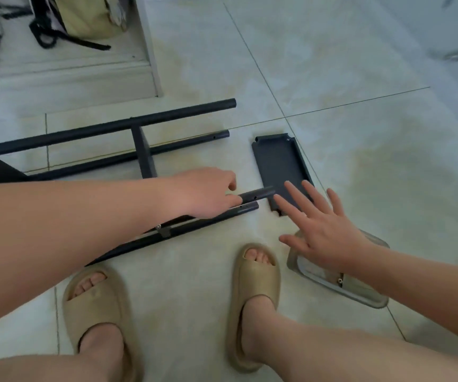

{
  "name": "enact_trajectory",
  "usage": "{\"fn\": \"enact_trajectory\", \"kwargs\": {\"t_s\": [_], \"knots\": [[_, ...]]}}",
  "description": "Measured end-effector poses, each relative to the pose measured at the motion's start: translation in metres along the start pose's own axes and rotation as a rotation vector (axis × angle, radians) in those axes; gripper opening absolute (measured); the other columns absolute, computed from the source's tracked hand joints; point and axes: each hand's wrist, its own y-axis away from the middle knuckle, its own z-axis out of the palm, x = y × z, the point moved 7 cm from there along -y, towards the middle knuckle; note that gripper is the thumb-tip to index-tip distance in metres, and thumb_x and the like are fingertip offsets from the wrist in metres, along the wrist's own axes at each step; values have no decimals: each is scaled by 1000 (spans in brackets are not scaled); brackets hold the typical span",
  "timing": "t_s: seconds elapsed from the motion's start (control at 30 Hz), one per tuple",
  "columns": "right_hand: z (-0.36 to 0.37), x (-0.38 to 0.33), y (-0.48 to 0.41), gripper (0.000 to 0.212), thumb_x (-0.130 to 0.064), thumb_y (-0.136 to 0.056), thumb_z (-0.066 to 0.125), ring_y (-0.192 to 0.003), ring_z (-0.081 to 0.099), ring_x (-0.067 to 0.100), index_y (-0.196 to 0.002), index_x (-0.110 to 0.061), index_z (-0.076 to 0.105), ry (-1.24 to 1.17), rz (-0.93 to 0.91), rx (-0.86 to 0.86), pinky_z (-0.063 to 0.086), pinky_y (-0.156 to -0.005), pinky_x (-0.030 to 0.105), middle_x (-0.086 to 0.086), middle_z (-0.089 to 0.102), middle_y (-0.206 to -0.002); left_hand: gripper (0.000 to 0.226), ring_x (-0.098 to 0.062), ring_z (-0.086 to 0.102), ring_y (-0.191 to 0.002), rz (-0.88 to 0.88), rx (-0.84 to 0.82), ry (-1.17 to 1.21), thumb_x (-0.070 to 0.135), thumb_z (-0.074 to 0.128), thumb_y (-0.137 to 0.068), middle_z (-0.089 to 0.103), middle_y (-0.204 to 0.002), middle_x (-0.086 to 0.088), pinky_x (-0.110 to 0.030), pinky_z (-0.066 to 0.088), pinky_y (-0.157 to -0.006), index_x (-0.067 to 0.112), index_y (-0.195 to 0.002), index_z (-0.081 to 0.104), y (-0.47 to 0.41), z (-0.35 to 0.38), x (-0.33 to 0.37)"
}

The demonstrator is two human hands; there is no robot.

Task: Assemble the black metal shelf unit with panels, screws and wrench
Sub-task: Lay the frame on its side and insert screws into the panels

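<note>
The black metal shelf frame (pixel 112 128) lies on its side on the tiled floor, its tube ends pointing right. My left hand (pixel 203 193) grips the end of a near upper tube (pixel 261 193). A second tube (pixel 247 208) runs just below it. A loose black panel (pixel 278 164) lies flat to the right of the tube ends. My right hand (pixel 321 230) hovers with fingers spread over the panel's near edge, holding nothing. A small bracket with a screw (pixel 163 230) sits on the lower tube.
A clear plastic tray (pixel 332 285) holding a screw lies on the floor under my right wrist. My feet in tan slippers (pixel 255 299) stand just below the frame. A white cabinet base (pixel 150 51) and bags (pixel 93 17) sit at the top left.
</note>
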Motion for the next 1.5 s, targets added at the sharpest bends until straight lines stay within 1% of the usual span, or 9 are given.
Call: {"fn": "enact_trajectory", "kwargs": {"t_s": [0.1, 0.27, 0.4, 0.5, 0.63, 0.97, 1.27, 1.4, 1.5], "knots": [[26, 37, 26, 79, -76, -91, -6, -155, -2, 28, -159, -37, -1, -2, 81, -38, 9, -121, 59, -2, -4, -170, 38, -21, 56, -107, 121, -63, -55, 52, 45, -98, 60, -124, 2, -40, 49, -92, 26, -126, 52, -21, 21, 58], [75, 89, 68, 66, -55, -95, 34, -136, 44, 35, -152, -21, 40, -38, 143, -29, 44, -104, 52, 9, 45, -154, 44, -21, 54, -122, 265, -225, -133, 43, 50, -99, 54, -137, 3, -43, 48, -97, 28, -140, 43, -46, 78, 127], [117, 114, 88, 51, -43, -94, 46, -108, 63, 34, -138, -18, 52, -101, 128, 6, 54, -79, 43, 5, 61, -129, 51, -23, 53, -121, 306, -363, -130, 39, 55, -98, 51, -136, 3, -38, 47, -93, 38, -145, 35, -55, 129, 146], [154, 127, 86, 43, -31, -98, 59, -108, 62, 36, -139, -18, 53, -192, 169, -109, 52, -84, 44, 4, 60, -129, 54, -24, 55, -117, 328, -406, -162, 41, 53, -98, 48, -134, 2, -38, 48, -88, 44, -146, 29, -63, 155, 150], [181, 137, 68, 41, -31, -102, 50, -125, 53, 29, -142, -22, 49, -317, 280, -284, 48, -94, 39, 1, 53, -138, 47, -25, 57, -112, 327, -362, -232, 45, 53, -98, 46, -134, 1, -39, 49, -86, 39, -141, 38, -81, 168, 148], [209, 170, 44, 25, -11, -101, 46, -103, 61, 38, -125, -11, 53, -270, 511, -296, 53, -81, 45, 12, 59, -119, 28, -19, 45, -82, 381, -270, -242, 43, 49, -100, 46, -119, 3, -33, 44, -72, 36, -127, 45, -90, 173, 144], [216, 166, 32, 9, -18, -102, 49, -87, 63, 36, -110, -14, 53, -131, 388, -236, 47, -60, 39, 9, 60, -104, 25, -16, 47, -81, 384, -260, -185, 42, 49, -100, 45, -116, 4, -29, 37, -67, 35, -124, 47, -88, 176, 144], [212, 165, 29, 20, -2, -91, 54, -86, 62, 34, -107, -14, 51, -90, 347, -282, 44, -59, 37, 8, 60, -101, 27, -17, 51, -84, 367, -255, -165, 42, 50, -100, 45, -118, 4, -30, 39, -68, 35, -125, 47, -87, 177, 144], [197, 164, 27, 7, -12, -98, 52, -85, 59, 34, -104, -14, 55, -195, 397, -197, 50, -64, 38, 7, 62, -99, 35, -17, 55, -88, 324, -259, -70, 41, 51, -100, 46, -126, 6, -31, 45, -72, 38, -135, 42, -84, 175, 145]]}}
